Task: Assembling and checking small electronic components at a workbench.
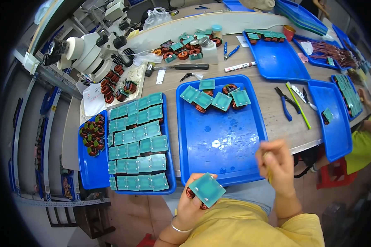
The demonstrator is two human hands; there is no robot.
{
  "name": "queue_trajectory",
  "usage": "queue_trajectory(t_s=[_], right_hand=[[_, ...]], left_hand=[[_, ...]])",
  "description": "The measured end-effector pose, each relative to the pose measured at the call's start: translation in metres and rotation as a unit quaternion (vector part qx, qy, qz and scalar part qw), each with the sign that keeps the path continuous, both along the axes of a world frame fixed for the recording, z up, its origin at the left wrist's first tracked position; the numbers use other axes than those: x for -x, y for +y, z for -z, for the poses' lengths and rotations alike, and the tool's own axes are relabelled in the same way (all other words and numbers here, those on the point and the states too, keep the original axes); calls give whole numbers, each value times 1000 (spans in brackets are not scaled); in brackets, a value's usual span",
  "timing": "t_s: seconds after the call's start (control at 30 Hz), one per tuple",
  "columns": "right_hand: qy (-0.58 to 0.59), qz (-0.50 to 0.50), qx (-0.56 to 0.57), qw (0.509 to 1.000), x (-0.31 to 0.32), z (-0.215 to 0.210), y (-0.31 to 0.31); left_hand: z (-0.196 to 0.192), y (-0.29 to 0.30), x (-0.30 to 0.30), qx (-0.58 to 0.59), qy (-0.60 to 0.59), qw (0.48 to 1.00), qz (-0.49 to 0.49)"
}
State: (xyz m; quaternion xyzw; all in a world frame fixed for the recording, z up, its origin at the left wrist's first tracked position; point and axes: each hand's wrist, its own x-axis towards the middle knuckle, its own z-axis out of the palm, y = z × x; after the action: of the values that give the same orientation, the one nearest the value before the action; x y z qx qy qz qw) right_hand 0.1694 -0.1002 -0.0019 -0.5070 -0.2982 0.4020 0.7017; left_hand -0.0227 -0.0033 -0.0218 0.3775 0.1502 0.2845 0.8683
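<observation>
One board (207, 189): green, square, fixed on a copper coil, tilted; I see it in the left hand, just beside the near rim of the middle tray and above the wearer's lap.
Left hand (186, 208): fingers gripping the board from beneath and the side, around the coil; a fingertip shows past its far corner.
Right hand (277, 162): raised near the middle tray's near right corner, well apart from the board; fingers curled closed on a yellowish piece (269, 176), too blurred for me to name.
Middle tray (218, 140): blue; five more boards on coils (221, 101) sit grouped at its far end.
Left tray (172, 173): blue, packed with rows of green boards.
Small tray (92, 173): blue, beside the left tray's outer side, with bare coils (93, 133) bunched toward its far end.
Pliers (286, 108): blue-handled, lying right of the middle tray on the desk (270, 96), next to a yellow-green stick (300, 108).
Right tray (338, 138): blue, one board (327, 115) inside.
Beyond: I make out a marker (240, 66), nippers (231, 52) and, far left, a microscope (80, 53).
Far right: a co-worker's hand (367, 99) beside another tray of boards.
</observation>
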Motion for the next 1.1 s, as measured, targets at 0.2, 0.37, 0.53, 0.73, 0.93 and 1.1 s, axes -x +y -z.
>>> queue_trajectory(t_s=[0.2, 0.37, 0.53, 0.73, 0.93, 1.1], right_hand=[[-76, -143, -31, 986, 17, -8, 16], [-180, -184, 25, 966, 20, -24, 21], [-237, -144, 24, 961, 22, -27, 20], [-328, -67, 18, 942, 21, -27, 13], [-365, -100, 75, 923, 7, -40, -1], [-187, -94, 40, 977, 19, -32, -13]], left_hand=[[4, -5, -7, 204, -158, 961, 100], [8, -11, -9, 253, -168, 940, 158], [3, -15, -15, 311, -240, 891, 227], [-23, -19, -21, 94, 21, 994, 58], [-16, -13, -17, -118, 82, 990, -5], [-25, -11, -23, -98, 183, 978, -29]])
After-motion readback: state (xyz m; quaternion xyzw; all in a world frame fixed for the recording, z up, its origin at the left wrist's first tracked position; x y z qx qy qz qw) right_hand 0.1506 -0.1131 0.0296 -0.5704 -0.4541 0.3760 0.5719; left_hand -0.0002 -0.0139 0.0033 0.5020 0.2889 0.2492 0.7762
